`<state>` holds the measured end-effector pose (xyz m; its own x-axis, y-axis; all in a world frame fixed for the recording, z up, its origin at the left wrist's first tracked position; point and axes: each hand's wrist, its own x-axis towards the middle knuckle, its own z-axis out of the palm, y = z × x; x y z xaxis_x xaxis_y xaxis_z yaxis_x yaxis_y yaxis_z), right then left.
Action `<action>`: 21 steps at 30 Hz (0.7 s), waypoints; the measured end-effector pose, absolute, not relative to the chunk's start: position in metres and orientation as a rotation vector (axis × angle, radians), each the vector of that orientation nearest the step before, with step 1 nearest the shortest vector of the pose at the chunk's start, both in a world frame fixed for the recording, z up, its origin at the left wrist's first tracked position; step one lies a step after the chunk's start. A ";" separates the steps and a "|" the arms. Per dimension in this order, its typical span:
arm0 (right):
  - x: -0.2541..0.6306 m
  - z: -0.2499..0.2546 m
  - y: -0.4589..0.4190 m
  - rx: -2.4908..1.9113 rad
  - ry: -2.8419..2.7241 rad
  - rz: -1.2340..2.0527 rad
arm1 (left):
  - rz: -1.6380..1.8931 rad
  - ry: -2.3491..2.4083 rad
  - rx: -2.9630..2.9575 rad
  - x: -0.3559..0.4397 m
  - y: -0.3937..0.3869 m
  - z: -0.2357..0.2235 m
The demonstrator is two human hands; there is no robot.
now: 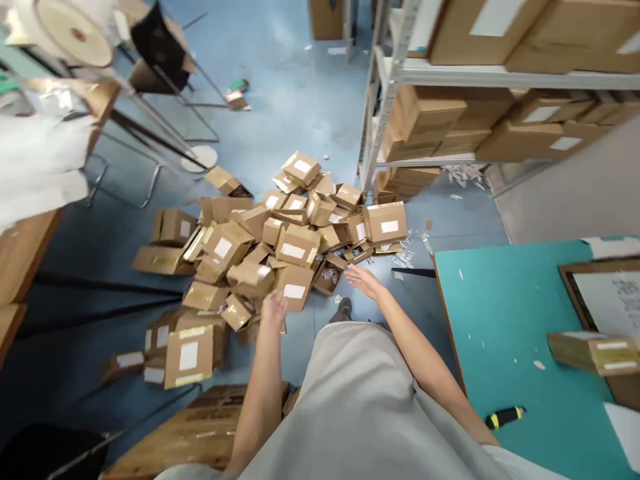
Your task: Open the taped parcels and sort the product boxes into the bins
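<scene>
A large heap of small brown cardboard boxes (295, 243), many with white labels and yellowish tape, lies on the floor in front of me. My left hand (275, 308) is over the near edge of the heap, beside a labelled box (295, 285). Motion blur smears its fingers, and I see no object in it. My right hand (364, 280) is stretched out with its fingers extended and holds nothing. Just left of its fingertips, an open box (329, 273) shows small silvery contents.
Metal shelving (395, 73) with larger cartons stands at the upper right. A green-topped table (500, 313) at the right holds a yellow-and-black tool (505, 417) and a box (595, 353). A wooden table (35, 253) and chair legs flank the left. A large carton (200, 433) lies low left.
</scene>
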<state>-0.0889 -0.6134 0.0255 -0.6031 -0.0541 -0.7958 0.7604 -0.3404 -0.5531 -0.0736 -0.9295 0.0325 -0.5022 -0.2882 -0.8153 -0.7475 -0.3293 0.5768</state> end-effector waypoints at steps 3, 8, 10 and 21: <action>-0.056 0.026 -0.550 1.153 1.270 -2.191 | 1.760 1.541 -1.101 -0.091 -0.826 0.014; 0.015 0.042 -0.455 1.416 1.108 -2.581 | 1.592 1.543 -0.542 -0.136 -0.651 0.023; 0.048 0.050 -0.419 1.544 1.021 -2.725 | 1.540 1.554 -0.354 -0.146 -0.575 0.037; 0.204 0.081 -0.268 1.885 0.628 -3.349 | 1.279 1.332 0.318 0.059 -0.277 0.089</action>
